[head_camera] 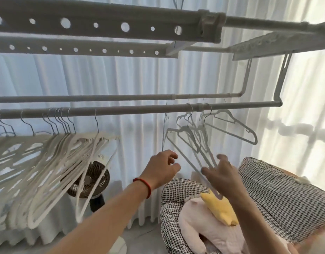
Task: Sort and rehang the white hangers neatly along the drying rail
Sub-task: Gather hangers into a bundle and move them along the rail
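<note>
Several white hangers hang bunched and tilted on the left part of the near drying rail. A few more thin hangers hang tangled at the right, and one hangs apart behind them. My left hand, with a red cord at the wrist, has curled fingers at the lower end of a thin hanger seen edge-on. My right hand is spread, its fingertips touching the lower arms of the tangled hangers.
A second rail runs behind the near one, under perforated overhead bars. A fan stands below left. A houndstooth chair with pink and yellow cushions sits below right. White curtains fill the background.
</note>
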The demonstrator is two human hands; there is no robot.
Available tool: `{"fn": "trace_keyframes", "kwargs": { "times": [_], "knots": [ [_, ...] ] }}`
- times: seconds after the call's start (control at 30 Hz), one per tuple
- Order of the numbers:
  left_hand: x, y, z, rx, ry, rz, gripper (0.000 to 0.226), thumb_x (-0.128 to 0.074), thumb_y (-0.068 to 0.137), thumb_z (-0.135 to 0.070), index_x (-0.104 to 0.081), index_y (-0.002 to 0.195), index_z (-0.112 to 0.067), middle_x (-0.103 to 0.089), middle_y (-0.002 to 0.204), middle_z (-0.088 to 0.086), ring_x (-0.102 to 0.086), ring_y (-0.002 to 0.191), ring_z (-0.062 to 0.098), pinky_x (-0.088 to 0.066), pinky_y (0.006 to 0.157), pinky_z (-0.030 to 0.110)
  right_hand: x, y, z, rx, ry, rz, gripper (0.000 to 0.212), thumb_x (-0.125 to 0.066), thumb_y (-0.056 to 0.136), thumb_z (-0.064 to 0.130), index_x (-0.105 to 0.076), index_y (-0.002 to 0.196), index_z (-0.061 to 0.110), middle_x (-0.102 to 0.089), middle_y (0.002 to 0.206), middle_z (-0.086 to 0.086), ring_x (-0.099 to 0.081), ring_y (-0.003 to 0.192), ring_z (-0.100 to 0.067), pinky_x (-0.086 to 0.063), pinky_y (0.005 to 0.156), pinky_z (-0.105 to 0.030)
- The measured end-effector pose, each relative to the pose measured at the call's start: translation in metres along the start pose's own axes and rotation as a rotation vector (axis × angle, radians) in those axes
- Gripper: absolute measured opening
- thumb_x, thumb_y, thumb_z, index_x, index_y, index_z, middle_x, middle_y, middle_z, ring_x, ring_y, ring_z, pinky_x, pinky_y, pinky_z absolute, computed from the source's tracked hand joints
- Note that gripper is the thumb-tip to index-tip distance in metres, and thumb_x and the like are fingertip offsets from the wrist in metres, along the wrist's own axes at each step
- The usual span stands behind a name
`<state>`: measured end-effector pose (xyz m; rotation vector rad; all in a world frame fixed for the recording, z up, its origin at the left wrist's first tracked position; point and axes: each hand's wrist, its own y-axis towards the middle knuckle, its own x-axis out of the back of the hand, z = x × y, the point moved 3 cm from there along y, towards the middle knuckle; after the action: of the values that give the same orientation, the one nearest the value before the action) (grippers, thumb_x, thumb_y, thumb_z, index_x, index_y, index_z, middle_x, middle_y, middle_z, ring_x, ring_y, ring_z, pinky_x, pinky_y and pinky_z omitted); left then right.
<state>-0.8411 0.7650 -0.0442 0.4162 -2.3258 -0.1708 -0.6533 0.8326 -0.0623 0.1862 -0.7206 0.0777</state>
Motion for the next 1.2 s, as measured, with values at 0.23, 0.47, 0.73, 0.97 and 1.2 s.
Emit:
{"fn": "trace_keyframes", "kwargs": {
  "times": [0.23,0.47,0.73,0.97,1.2],
  "knots": [
    [-0.019,0.042,-0.002,0.049,-0.086,-0.336,0.014,-0.059,0.092,-0.025,-0.065,0.102,-0.016,-0.069,0.094,-0.001,-0.065,0.089,0.016,-0.056,0.083,0.033,-0.015,0.008,-0.009,0.208,0.170,0.114,0.061,-0.068,0.089,0.049,-0.047,0.139,0.021,-0.067,0.100,0.008,-0.065,0.091,-0.009,-0.057,0.084,-0.039],
    [-0.004,0.124,0.044,0.315,0.173,-0.241,0.058,-0.059,0.092,-0.031,-0.039,0.140,-0.007,-0.051,0.134,0.015,-0.054,0.119,0.033,-0.049,0.100,0.044,-0.007,0.054,-0.009,0.191,0.549,0.019,0.044,-0.038,0.098,0.052,-0.071,0.103,0.023,-0.072,0.100,0.003,-0.069,0.087,-0.017,-0.057,0.079,-0.050],
    [-0.026,0.177,0.052,0.395,0.092,-0.230,0.027,-0.034,0.098,-0.011,-0.049,0.121,-0.010,-0.059,0.112,0.016,-0.068,0.092,0.037,-0.061,0.078,0.049,-0.020,0.102,-0.043,0.153,0.571,0.073,0.037,-0.038,0.108,0.022,-0.073,0.097,0.018,-0.073,0.095,-0.003,-0.069,0.084,-0.026,-0.058,0.073,-0.050],
    [0.003,0.200,0.054,0.337,-0.053,-0.325,0.032,-0.027,0.105,-0.031,-0.051,0.117,-0.014,-0.061,0.095,0.013,-0.059,0.068,0.026,-0.051,0.052,0.029,-0.029,0.115,-0.066,0.124,0.533,0.123,0.037,-0.039,0.108,0.020,-0.073,0.094,0.014,-0.074,0.092,-0.007,-0.069,0.082,-0.029,-0.057,0.069,-0.045],
    [-0.001,0.187,0.095,0.573,-0.227,-0.276,0.035,-0.028,0.102,-0.023,-0.047,0.128,-0.011,-0.059,0.088,0.018,-0.050,0.052,0.021,-0.040,0.040,0.020,-0.051,0.109,-0.078,0.056,0.579,0.165,0.036,-0.042,0.107,0.020,-0.074,0.093,0.012,-0.072,0.090,-0.007,-0.068,0.077,-0.029,-0.054,0.063,-0.040]
  ]
}}
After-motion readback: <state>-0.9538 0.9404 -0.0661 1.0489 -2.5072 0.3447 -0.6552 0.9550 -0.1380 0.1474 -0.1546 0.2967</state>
